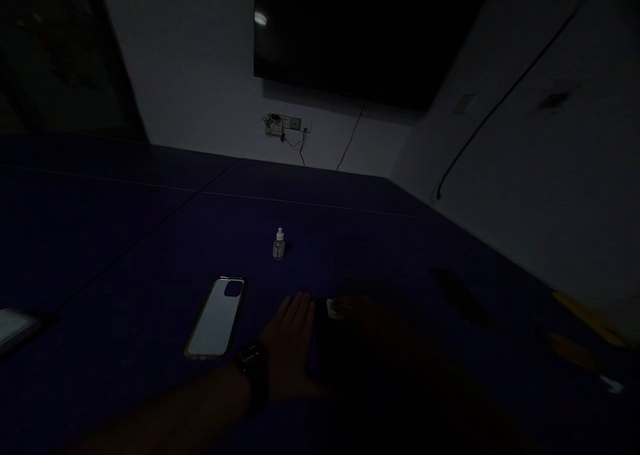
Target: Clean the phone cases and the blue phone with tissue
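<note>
The scene is very dim. My left hand [289, 348], with a dark watch [253, 360] on the wrist, lies flat with its fingers stretched out. It rests along the left edge of a black, flat thing [335, 368] whose kind I cannot make out. In deep shadow, my right hand [363, 312] reaches over that black thing, fingers closed on a small white piece [334, 309], perhaps cloth or paper. Left of my left hand lies a phone case [214, 322] with a camera cutout. A small clear bottle [279, 247] with a white top stands upright beyond my hands.
A dark flat object [460, 295] lies to the right on the blue-purple surface [165, 242]. Yellow [590, 318] and orange [573, 352] items are at the far right. A pale-topped object [17, 325] sits at the left edge. Sockets [285, 123] and a screen [360, 35] are on the wall.
</note>
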A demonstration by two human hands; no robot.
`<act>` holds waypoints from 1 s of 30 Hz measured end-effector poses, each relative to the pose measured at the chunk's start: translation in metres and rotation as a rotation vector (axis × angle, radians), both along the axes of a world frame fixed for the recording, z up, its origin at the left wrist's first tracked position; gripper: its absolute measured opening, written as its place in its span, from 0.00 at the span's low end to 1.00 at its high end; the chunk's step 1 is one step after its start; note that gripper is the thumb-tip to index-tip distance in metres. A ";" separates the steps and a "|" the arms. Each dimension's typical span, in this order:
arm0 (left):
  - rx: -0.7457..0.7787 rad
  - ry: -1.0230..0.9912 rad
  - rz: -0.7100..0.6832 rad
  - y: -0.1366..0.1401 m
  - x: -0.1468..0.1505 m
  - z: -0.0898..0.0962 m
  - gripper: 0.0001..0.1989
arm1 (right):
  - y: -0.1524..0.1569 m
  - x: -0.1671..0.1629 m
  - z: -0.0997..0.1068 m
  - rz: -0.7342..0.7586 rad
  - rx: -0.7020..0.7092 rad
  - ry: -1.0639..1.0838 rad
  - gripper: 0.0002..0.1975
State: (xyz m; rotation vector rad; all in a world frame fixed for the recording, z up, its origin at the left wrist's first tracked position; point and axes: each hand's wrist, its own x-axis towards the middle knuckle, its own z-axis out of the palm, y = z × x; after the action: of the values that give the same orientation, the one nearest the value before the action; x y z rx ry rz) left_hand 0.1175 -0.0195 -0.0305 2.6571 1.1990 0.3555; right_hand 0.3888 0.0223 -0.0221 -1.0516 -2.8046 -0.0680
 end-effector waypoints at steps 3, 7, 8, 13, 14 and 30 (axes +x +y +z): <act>0.000 0.001 0.003 -0.001 0.001 0.002 0.68 | -0.006 0.000 0.000 -0.012 0.001 0.025 0.28; 0.011 0.024 0.009 -0.001 0.001 0.002 0.68 | -0.022 -0.004 0.005 0.038 -0.037 0.088 0.25; 0.012 0.029 0.008 -0.001 0.001 0.001 0.68 | -0.024 -0.004 0.006 0.038 -0.040 0.117 0.23; 0.040 -0.006 0.011 -0.001 0.001 -0.003 0.69 | -0.011 -0.013 0.007 -0.032 0.013 0.183 0.20; 0.042 -0.018 0.006 -0.001 0.000 -0.003 0.69 | -0.008 -0.017 0.007 -0.052 0.019 0.186 0.20; 0.022 -0.012 -0.001 -0.001 0.000 0.002 0.69 | -0.002 -0.036 0.005 -0.018 -0.057 0.203 0.20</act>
State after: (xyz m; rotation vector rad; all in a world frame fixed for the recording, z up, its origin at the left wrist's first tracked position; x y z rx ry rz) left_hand 0.1171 -0.0200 -0.0286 2.6699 1.1976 0.3858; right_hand 0.3527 0.0199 -0.0172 -1.0330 -2.6286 0.1112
